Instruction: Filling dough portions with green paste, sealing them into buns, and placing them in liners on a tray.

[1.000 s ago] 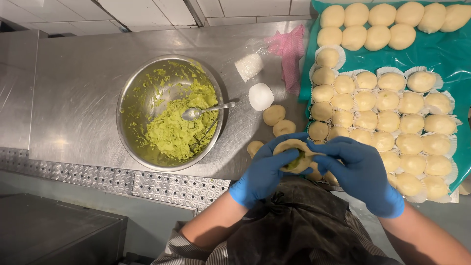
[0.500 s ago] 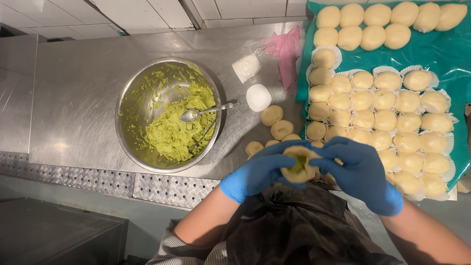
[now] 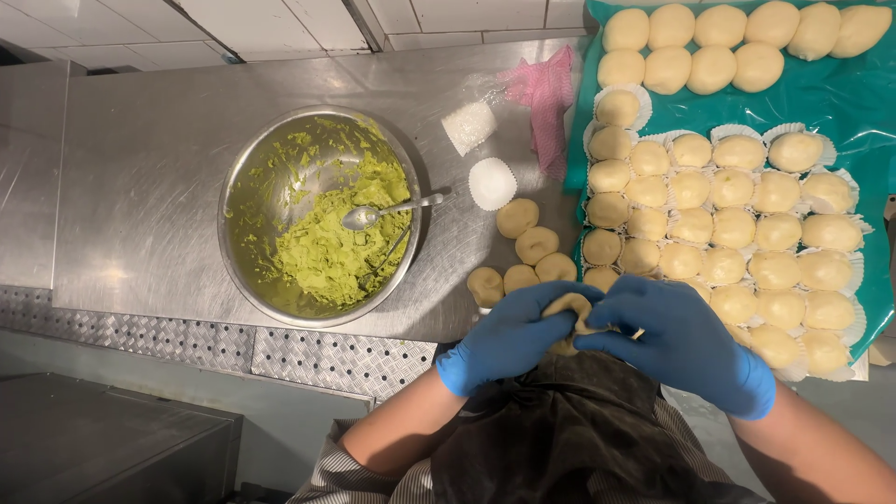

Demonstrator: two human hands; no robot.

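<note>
Both my hands wear blue gloves and meet just above my dark apron. My left hand [image 3: 509,338] cups a pale dough piece [image 3: 571,307] from the left. My right hand [image 3: 686,343] pinches the same dough from the right, and its fingers cover most of it. A steel bowl [image 3: 245,187] of green paste [image 3: 331,257] stands to the left with a spoon [image 3: 373,215] resting in it. Several plain dough balls [image 3: 535,245] lie on the counter just beyond my hands.
A teal sheet [image 3: 840,93] at the right holds rows of dough balls, many in white paper cups [image 3: 737,224]. Two stacks of paper cups [image 3: 492,183] and a pink cloth [image 3: 544,93] lie on the steel counter [image 3: 140,177]. A ridged metal strip runs along its near edge.
The green filling that showed in the open dough is now covered. My fingers have closed the dough around it.
</note>
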